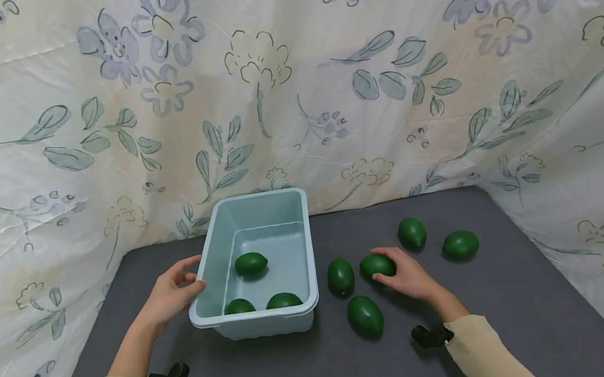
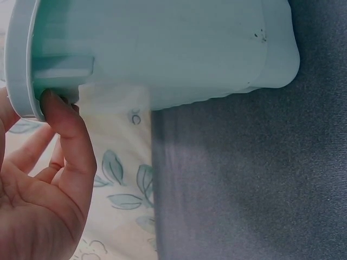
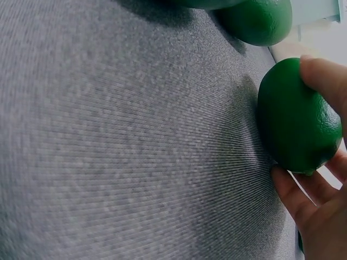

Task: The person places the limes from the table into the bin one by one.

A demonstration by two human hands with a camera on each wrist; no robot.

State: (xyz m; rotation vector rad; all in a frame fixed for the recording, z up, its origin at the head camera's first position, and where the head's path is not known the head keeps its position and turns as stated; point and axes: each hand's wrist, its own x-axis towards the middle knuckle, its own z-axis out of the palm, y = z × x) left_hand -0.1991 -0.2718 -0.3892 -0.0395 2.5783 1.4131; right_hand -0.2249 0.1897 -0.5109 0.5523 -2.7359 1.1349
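My left hand (image 1: 168,297) pinches the left rim of a pale blue-green plastic bin (image 1: 311,239), also close up in the left wrist view (image 2: 179,49). Inside the bin lie three green limes, one (image 1: 251,264) in the middle and two by the near wall, partly hidden by it. To the right of the bin, my right hand (image 1: 408,273) holds a lime (image 1: 376,265) between thumb and fingers. The right wrist view shows this lime (image 3: 295,116) with a small nub at its lower end; whether it touches the table I cannot tell.
Near the held lime lie other limes: one (image 1: 341,277) beside the bin, one (image 1: 365,317) nearer me, and two, (image 1: 412,234) farther back and another lime (image 1: 460,245) to the right. Dark grey cloth covers the table (image 1: 365,374). A floral curtain (image 1: 298,85) hangs behind.
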